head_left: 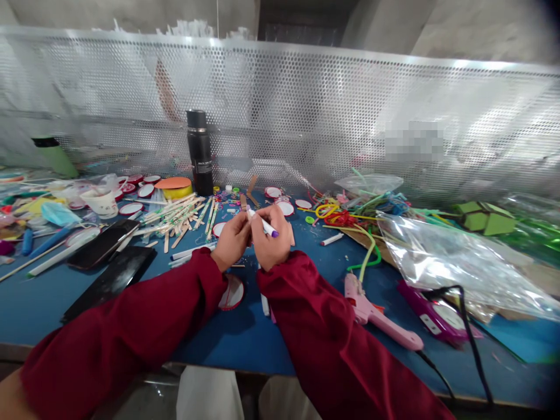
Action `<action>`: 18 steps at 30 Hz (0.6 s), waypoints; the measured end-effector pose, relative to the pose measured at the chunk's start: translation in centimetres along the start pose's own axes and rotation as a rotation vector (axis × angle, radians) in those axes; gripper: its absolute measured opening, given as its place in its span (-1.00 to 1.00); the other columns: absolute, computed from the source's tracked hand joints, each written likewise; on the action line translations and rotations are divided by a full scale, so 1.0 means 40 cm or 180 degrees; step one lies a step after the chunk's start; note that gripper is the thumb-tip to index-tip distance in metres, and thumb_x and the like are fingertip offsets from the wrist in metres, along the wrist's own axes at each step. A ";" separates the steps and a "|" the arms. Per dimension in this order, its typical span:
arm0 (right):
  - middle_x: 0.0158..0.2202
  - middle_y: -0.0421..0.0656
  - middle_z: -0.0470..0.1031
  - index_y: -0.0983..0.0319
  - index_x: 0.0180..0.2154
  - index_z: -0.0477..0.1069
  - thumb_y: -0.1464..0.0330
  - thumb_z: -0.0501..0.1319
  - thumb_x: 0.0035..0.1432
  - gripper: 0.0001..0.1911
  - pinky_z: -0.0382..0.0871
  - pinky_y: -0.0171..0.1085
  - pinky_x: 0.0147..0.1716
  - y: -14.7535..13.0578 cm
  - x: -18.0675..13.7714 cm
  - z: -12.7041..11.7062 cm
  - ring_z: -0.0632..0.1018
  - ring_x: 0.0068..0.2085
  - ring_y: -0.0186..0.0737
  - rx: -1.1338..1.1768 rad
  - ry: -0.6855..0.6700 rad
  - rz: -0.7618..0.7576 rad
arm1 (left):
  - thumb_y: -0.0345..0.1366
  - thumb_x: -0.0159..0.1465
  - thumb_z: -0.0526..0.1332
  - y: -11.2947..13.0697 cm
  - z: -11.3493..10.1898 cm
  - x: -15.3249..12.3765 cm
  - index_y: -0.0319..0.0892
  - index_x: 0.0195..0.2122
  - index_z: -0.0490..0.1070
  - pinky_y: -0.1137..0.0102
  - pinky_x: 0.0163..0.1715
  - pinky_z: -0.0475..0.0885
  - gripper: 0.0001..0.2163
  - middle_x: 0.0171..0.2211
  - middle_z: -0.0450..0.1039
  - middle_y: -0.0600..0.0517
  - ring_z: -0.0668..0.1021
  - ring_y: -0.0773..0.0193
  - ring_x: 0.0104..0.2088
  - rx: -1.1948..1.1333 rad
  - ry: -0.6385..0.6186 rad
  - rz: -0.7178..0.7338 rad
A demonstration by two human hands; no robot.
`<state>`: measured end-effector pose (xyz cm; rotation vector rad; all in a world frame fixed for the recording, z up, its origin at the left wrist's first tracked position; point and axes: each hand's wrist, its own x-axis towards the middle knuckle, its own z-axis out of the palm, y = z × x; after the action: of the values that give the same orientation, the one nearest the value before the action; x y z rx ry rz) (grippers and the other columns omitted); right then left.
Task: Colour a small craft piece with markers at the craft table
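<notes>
Both my hands meet above the middle of the blue table (52, 303), arms in dark red sleeves. My right hand (272, 239) is closed around a white marker (263, 224) with a purple tip that points right. My left hand (233, 240) is closed in a pinch right beside it, touching the marker's left end; what it pinches is hidden. A round white disc with a red rim (231, 293) lies on the table just under my wrists.
Wooden craft sticks (179, 217), more red-rimmed discs (285, 207) and a black flask (199, 153) lie behind. Two black phones (102, 248) rest at left. A pink glue gun (376, 318), a purple device (433, 318), a clear plastic bag (455, 262) and coloured pipe cleaners (350, 219) fill the right. A perforated metal screen (306, 116) backs the table.
</notes>
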<state>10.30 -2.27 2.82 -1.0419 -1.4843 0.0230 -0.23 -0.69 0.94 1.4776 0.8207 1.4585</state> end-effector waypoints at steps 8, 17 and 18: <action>-0.42 -0.23 0.49 0.17 -0.35 0.37 0.28 0.14 0.21 -0.88 0.34 -0.28 -0.36 0.002 0.009 -0.001 0.50 -0.39 -0.28 0.0313 -0.0109 0.0079 | 0.03 0.23 0.24 -0.005 -0.002 0.003 -0.19 -0.32 0.34 0.49 -0.59 0.21 -0.65 -0.54 0.29 0.12 0.28 0.43 -0.59 -0.0007 -0.0029 0.0078; -0.43 -0.25 0.48 0.18 -0.36 0.35 0.25 0.15 0.21 -0.85 0.33 -0.31 -0.40 0.010 0.014 0.004 0.49 -0.42 -0.31 0.0446 -0.0093 0.0116 | -0.02 0.26 0.23 -0.022 -0.015 0.016 -0.20 -0.16 0.41 0.50 -0.61 0.19 -0.67 -0.56 0.31 0.13 0.29 0.43 -0.62 0.0189 -0.0100 0.0179; -0.43 -0.25 0.48 0.18 -0.35 0.35 0.25 0.14 0.21 -0.85 0.33 -0.31 -0.41 0.009 0.015 0.003 0.49 -0.43 -0.31 0.0457 -0.0108 0.0126 | -0.03 0.26 0.23 -0.025 -0.018 0.018 -0.21 -0.15 0.41 0.50 -0.60 0.20 -0.67 -0.54 0.33 0.13 0.30 0.43 -0.60 0.0219 -0.0098 0.0225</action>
<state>10.51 -1.63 3.03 -0.9585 -1.4701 0.1737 -0.75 0.43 0.28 1.5912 0.8144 1.4687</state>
